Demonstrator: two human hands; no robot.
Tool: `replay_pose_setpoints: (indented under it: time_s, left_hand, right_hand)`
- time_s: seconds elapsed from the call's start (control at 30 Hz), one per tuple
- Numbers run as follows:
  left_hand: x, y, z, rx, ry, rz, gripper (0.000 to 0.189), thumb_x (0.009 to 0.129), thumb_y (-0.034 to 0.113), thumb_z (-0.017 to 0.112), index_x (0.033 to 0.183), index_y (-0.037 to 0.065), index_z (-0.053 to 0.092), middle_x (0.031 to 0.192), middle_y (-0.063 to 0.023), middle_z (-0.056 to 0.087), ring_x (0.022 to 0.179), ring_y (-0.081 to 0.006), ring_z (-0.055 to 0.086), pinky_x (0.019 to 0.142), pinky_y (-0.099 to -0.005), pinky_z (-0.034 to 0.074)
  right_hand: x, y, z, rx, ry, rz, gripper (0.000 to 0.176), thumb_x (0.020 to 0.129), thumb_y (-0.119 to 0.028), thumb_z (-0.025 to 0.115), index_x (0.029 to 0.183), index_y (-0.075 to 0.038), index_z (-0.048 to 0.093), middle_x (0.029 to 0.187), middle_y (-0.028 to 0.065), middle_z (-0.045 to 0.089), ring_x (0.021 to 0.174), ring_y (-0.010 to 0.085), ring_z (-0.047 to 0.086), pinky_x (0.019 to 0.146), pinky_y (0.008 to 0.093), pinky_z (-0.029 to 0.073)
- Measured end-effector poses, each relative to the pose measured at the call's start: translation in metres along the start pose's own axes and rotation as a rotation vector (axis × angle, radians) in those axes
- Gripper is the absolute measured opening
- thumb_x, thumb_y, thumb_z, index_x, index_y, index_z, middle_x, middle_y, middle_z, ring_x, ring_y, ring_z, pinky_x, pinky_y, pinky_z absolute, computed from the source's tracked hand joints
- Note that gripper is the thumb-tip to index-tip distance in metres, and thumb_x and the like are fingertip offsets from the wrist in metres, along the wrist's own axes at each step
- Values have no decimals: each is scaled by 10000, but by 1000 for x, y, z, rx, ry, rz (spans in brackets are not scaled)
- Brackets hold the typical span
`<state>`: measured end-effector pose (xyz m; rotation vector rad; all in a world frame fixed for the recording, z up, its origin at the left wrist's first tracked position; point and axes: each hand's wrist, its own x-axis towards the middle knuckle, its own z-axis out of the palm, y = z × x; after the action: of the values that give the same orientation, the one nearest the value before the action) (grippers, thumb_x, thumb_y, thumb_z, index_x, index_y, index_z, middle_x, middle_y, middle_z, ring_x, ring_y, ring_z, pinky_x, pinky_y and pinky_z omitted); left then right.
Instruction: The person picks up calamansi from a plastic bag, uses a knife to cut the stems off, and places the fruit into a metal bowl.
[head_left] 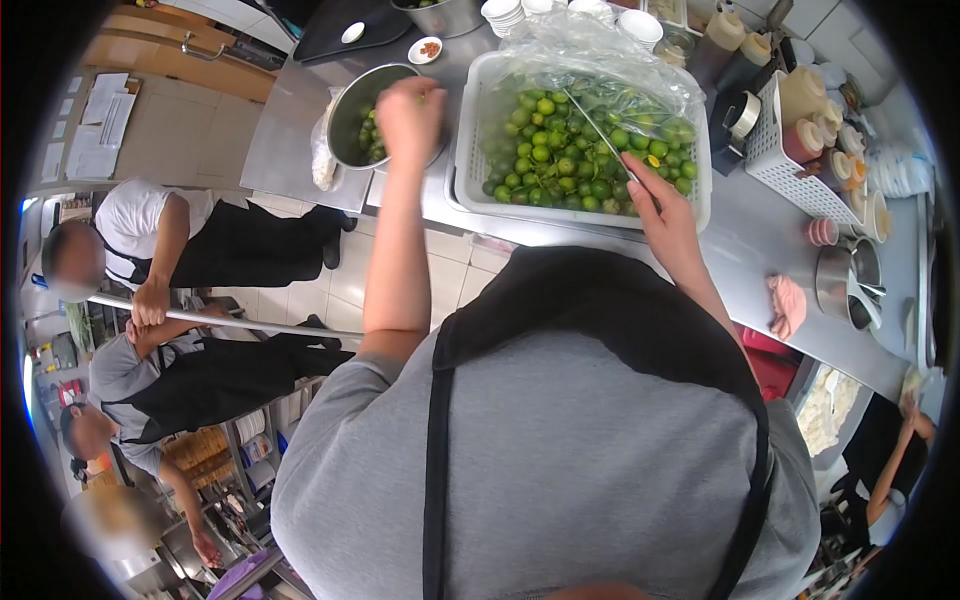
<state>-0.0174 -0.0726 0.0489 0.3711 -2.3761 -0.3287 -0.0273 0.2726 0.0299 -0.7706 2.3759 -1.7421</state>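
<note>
My left hand [412, 115] is over the metal pot [345, 132], its fingers drawn together; what they hold, if anything, is too blurred to tell. Several green pieces [372, 138] lie in the pot. On the right, my right hand [657, 200] grips a knife [597, 128], its blade pointing up and left across the white basket [467, 150]. Small green limes [565, 160] fill much of this basket, and a clear plastic bag [600, 65] covers its far part.
Sauce bottles stand in a white crate [790, 180] at right, beyond a pink cloth [787, 305]. White cups [640, 28] and a small dish [425, 50] sit at the back. Two people [160, 235] in aprons are at left, one holding a pole; another person [885, 470] is at far right.
</note>
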Motion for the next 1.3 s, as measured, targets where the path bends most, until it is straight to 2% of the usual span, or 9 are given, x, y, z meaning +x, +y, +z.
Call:
replay_pose_setpoints:
  time_s: [0.13,0.27,0.37,0.47,0.57,0.7,1.0,1.2,1.3]
  left_hand:
    - [-25,71,35,25,-386,-94,185,700,224,720,814,80,694,768,-140,662,691,-284,648,651,-374,512]
    - [-39,61,69,38,-315,71,291,680,230,739,888,38,671,795,-146,660,732,-273,645,668,-376,507]
    - [-33,62,54,-240,-351,-40,260,708,139,718,924,8,658,827,-113,666,738,-216,648,674,-325,505]
    - [-30,70,29,-1097,-485,-481,294,780,4,645,1071,-7,602,963,-54,610,846,-168,616,764,-285,494]
    - [-33,86,11,-1338,-433,-572,272,804,4,635,1073,-10,598,955,-61,613,875,-167,611,791,-308,503]
    - [-32,97,1,-1342,-395,-579,251,822,11,627,1070,-4,596,956,-68,611,888,-164,605,811,-322,510]
    - [-40,101,6,-1392,-342,-557,210,807,5,643,1011,-20,599,911,-64,630,849,-139,610,811,-310,509]
    - [-60,135,-6,-1269,-589,-481,267,763,-35,652,1021,25,626,889,-26,653,816,-100,605,756,-232,480]
    - [-53,117,10,-1286,-426,-567,273,768,-36,650,1034,17,618,909,-40,645,823,-109,603,762,-240,482]
  right_hand:
    - [3,-10,3,-3,-13,38,312,907,-174,541,1210,-102,564,1015,124,641,825,184,591,744,269,443]
    - [1,-9,3,12,-27,25,316,910,-171,537,1215,-94,557,1023,118,642,828,185,590,746,268,442]
    - [-1,-10,-1,27,-2,49,317,911,-172,537,1218,-96,556,1025,112,643,826,175,587,752,269,443]
    - [0,-11,1,49,-12,42,315,916,-166,530,1221,-92,555,1068,115,636,877,169,594,789,267,445]
    - [2,-19,7,75,-44,6,318,920,-159,524,1229,-90,551,1112,124,622,940,175,597,824,264,444]
    - [2,-27,8,78,-107,27,320,923,-154,519,1234,-85,546,1143,134,609,987,187,593,846,263,442]
    - [2,-26,7,13,-64,-23,313,912,-156,531,1221,-120,566,1038,135,642,832,209,605,762,284,461]
    - [15,-16,8,-83,6,-18,304,911,-167,531,1209,-124,576,994,124,655,777,186,591,713,268,453]
    - [15,-20,6,-1,39,-65,303,912,-167,532,1208,-118,576,1012,120,654,781,178,590,718,267,453]
